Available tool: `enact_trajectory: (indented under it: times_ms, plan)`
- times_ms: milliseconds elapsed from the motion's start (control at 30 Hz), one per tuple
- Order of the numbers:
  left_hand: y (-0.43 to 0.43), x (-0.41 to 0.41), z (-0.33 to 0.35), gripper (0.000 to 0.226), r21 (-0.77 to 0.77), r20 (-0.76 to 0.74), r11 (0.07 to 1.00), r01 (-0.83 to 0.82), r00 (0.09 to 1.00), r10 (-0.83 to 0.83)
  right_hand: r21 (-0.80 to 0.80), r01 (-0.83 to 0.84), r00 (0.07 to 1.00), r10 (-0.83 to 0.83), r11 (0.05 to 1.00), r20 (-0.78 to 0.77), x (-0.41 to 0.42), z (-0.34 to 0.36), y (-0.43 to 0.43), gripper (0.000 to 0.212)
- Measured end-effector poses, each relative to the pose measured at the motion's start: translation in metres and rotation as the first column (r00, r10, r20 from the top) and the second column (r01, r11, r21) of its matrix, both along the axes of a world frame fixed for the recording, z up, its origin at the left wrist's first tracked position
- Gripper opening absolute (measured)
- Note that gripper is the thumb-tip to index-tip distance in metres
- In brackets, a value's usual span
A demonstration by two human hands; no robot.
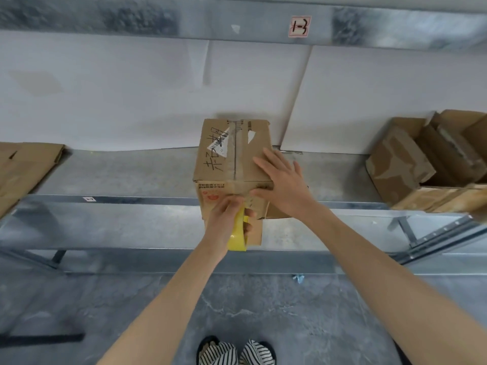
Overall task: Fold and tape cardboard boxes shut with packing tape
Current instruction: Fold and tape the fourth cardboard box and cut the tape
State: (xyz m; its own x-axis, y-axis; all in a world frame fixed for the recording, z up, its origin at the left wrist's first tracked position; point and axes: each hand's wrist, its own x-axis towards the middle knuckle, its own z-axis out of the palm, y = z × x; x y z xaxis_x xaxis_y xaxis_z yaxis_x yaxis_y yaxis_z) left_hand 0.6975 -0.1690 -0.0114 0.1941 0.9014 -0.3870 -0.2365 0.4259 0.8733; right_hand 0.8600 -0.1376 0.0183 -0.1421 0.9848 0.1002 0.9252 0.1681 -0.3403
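Note:
A brown cardboard box [226,154] with black handwriting and a torn white label stands on the metal shelf [131,175], its front hanging over the shelf edge. Its top flaps are closed, with clear tape along the middle seam. My right hand [283,180] lies flat on the box's top right corner, fingers straight, thumb over the front edge. My left hand [226,219] grips a yellow roll of packing tape [238,235] against the box's front face, just below the top edge.
A flattened cardboard box [23,167] lies on the shelf at the left. Open, worn cardboard boxes [427,164] sit on the shelf at the right. White boards line the back. Below is a grey concrete floor with my striped shoes [234,351].

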Motion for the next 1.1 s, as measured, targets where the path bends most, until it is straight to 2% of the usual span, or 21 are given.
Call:
enact_trajectory:
  times_ms: [133, 233, 367, 467, 600, 833, 900, 1100]
  plan:
    - [0.006, 0.006, -0.005, 0.015, 0.025, -0.028, 1.000, -0.001, 1.000, 0.002, 0.004, 0.086, 0.995, -0.085, 0.996, -0.051, 0.024, -0.011, -0.004, 0.098]
    - [0.008, 0.010, -0.007, 0.018, 0.047, -0.038, 0.999, 0.010, 0.999, -0.009, -0.018, 0.080, 0.994, -0.081, 0.997, -0.073, 0.036, -0.019, -0.005, 0.101]
    - [0.008, 0.015, -0.009, 0.023, 0.070, -0.062, 0.997, -0.009, 0.998, 0.013, -0.135, 0.062, 0.998, -0.058, 0.989, 0.034, 0.054, -0.041, 0.002, 0.107]
    - [0.009, 0.017, -0.010, 0.023, 0.077, -0.070, 0.997, -0.024, 0.997, 0.029, -0.223, 0.068, 0.998, -0.063, 0.972, 0.028, 0.065, -0.051, 0.011, 0.106]
    - [0.011, 0.017, -0.011, 0.022, 0.080, -0.084, 0.996, -0.033, 0.996, 0.040, -0.285, 0.083, 0.993, -0.055, 0.955, 0.106, 0.090, -0.057, 0.024, 0.093]
    - [0.009, 0.021, -0.010, 0.019, 0.063, -0.069, 0.996, -0.070, 0.995, 0.074, -0.205, 0.282, 0.955, -0.295, 0.937, -0.032, 0.105, -0.092, 0.044, 0.049]
    - [0.008, 0.021, -0.009, 0.019, 0.067, -0.056, 0.994, -0.082, 0.995, 0.085, -0.154, 0.287, 0.956, -0.294, 0.945, -0.022, 0.108, -0.098, 0.047, 0.038]
    - [0.009, 0.023, -0.012, 0.018, 0.101, -0.063, 0.990, -0.094, 0.993, 0.101, -0.062, 0.223, 0.974, -0.225, 0.973, -0.012, 0.127, -0.103, 0.032, 0.027]
